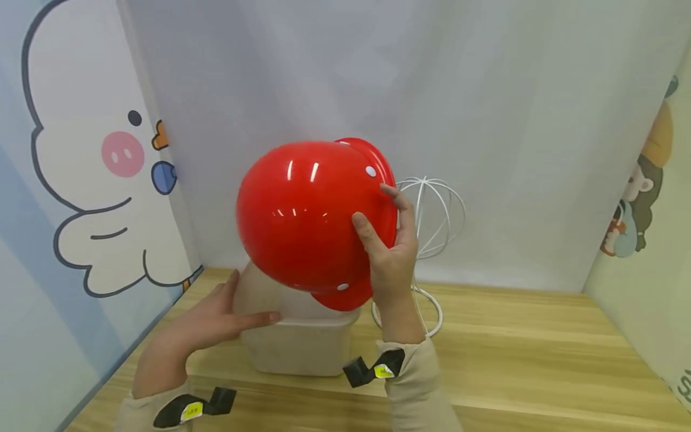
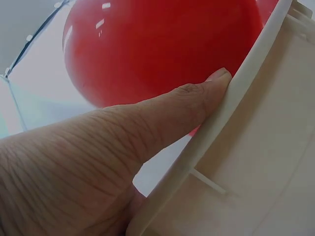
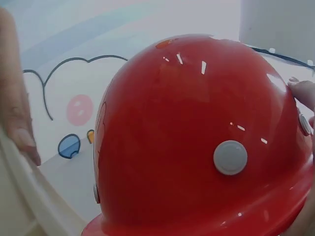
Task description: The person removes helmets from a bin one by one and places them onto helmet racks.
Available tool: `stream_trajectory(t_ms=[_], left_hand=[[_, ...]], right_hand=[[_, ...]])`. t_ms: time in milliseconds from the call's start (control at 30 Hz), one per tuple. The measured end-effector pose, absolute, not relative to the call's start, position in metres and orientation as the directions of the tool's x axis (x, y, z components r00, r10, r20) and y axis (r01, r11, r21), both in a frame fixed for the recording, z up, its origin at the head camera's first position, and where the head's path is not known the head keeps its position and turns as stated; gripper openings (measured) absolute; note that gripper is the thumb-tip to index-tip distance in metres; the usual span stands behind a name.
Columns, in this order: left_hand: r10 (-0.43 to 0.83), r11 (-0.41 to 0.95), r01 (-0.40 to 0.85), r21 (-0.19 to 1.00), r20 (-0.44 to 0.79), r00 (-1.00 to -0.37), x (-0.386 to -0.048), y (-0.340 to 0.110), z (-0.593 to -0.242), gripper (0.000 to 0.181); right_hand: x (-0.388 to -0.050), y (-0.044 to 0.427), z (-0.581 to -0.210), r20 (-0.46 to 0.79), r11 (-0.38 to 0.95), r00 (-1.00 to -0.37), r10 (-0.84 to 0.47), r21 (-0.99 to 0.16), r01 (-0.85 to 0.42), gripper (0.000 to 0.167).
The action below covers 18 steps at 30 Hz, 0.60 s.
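A glossy red hard hat (image 1: 302, 210) with light round studs is held up tilted over a pale plastic bin (image 1: 302, 348). My right hand (image 1: 394, 264) grips the hat at its brim side, thumb on the shell. My left hand (image 1: 207, 321) is at the bin's left side, its thumb stretched along the near rim. In the left wrist view, that thumb (image 2: 182, 105) lies against the bin's rim (image 2: 236, 93), with the hat behind it. The right wrist view shows the hat (image 3: 197, 128) close up. The hat hides much of the bin's opening.
Behind my right hand stands a white wire stand (image 1: 424, 180) with a domed top and a ring base. Everything rests on a wood-grain table (image 1: 513, 354). A grey-white backdrop rises behind, with cartoon-printed panels (image 1: 81, 150) at both sides.
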<state>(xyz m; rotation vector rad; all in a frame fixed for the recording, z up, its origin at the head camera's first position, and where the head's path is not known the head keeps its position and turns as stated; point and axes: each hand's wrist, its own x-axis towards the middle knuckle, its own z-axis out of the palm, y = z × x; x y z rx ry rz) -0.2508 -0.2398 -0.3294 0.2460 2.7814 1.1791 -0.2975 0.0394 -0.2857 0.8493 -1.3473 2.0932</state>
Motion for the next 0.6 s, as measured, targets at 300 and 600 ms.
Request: stream_trajectory(t_ms=[300,600], left_hand=[[0.336,0.516,0.262,0.816,0.089,-0.938,-0.253,-0.237,-0.332,0.088],[0.322,0.568,0.308,0.763,0.138,-0.937,-0.25,-0.24,-0.333,0.089]], right_hand=[[-0.292,0.067,-0.274,0.773,-0.47,-0.586,0.243,-0.435,-0.768,0.05],[-0.295,0.092,-0.275,0.75,-0.504,-0.551,0.366,-0.338,-0.795,0.047]])
